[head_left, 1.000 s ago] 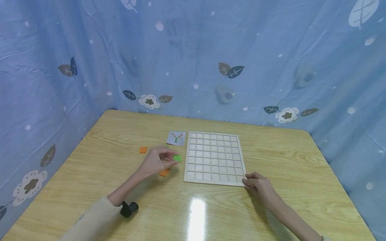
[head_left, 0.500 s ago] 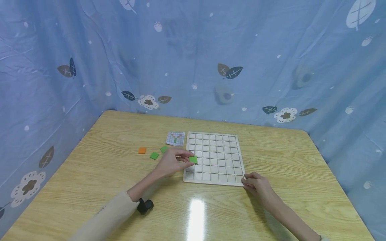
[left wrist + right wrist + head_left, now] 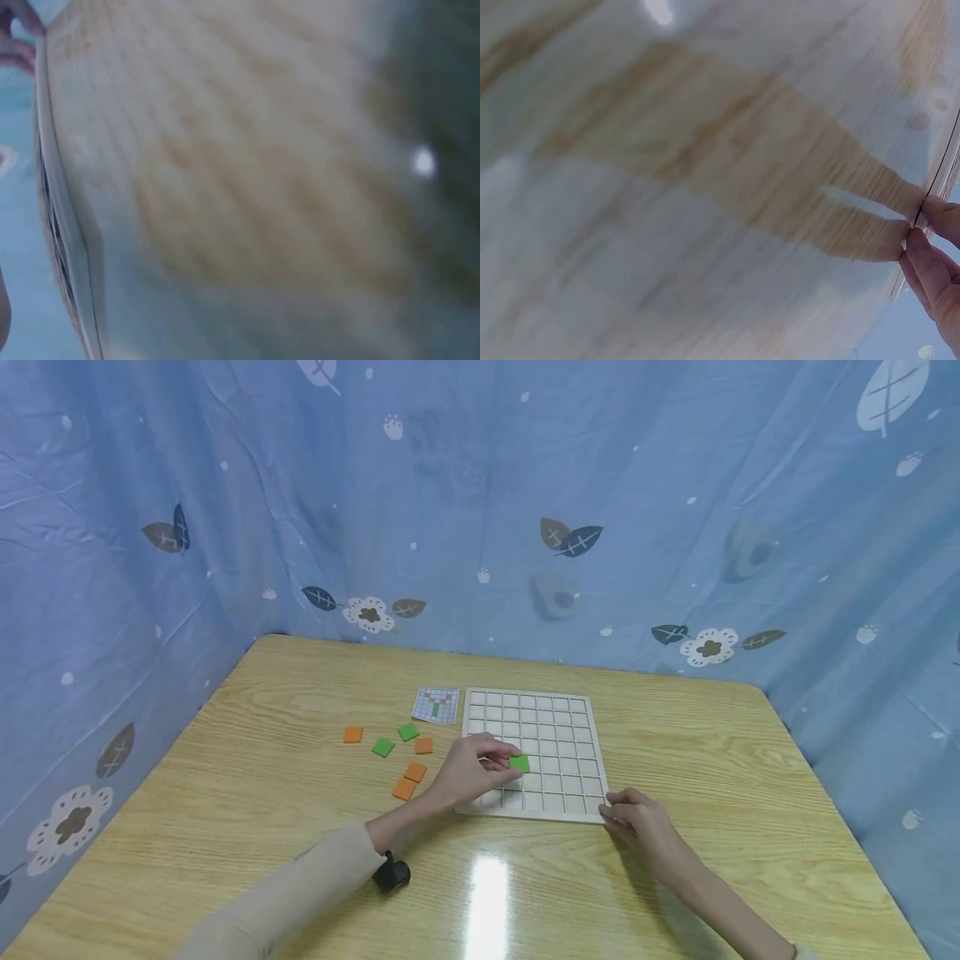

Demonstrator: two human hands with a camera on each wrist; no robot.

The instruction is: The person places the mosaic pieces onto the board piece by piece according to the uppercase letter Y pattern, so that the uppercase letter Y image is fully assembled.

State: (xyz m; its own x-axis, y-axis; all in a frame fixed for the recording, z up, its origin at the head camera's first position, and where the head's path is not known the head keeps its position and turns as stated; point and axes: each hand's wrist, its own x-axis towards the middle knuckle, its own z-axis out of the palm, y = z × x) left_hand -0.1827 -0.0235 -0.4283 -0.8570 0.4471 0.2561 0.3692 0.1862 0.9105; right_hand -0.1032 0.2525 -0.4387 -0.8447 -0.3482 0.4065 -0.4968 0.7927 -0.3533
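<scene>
My left hand point(image 3: 471, 768) pinches a green square tile point(image 3: 519, 763) between thumb and fingers, over the lower middle of a pale wooden grid board point(image 3: 562, 747). That hand and its wrist cover part of the board's left side. My right hand point(image 3: 648, 831) grips the board's near right corner between thumb and fingers. In the right wrist view, the right hand's fingertips point(image 3: 922, 255) close on the board's edge. Left of the board lie two green tiles point(image 3: 383, 747) and several orange tiles point(image 3: 415, 772) on the table.
A small printed card point(image 3: 436, 705) with a coloured grid pattern lies beside the board's far left corner. The wooden table point(image 3: 675, 735) meets a blue patterned curtain point(image 3: 465, 510) at the back. A black device point(image 3: 392, 872) is strapped at the left wrist.
My left hand has carried the green tile to the right, from beside the board to over its middle. The loose tiles have come into sight. The right hand stays at the corner.
</scene>
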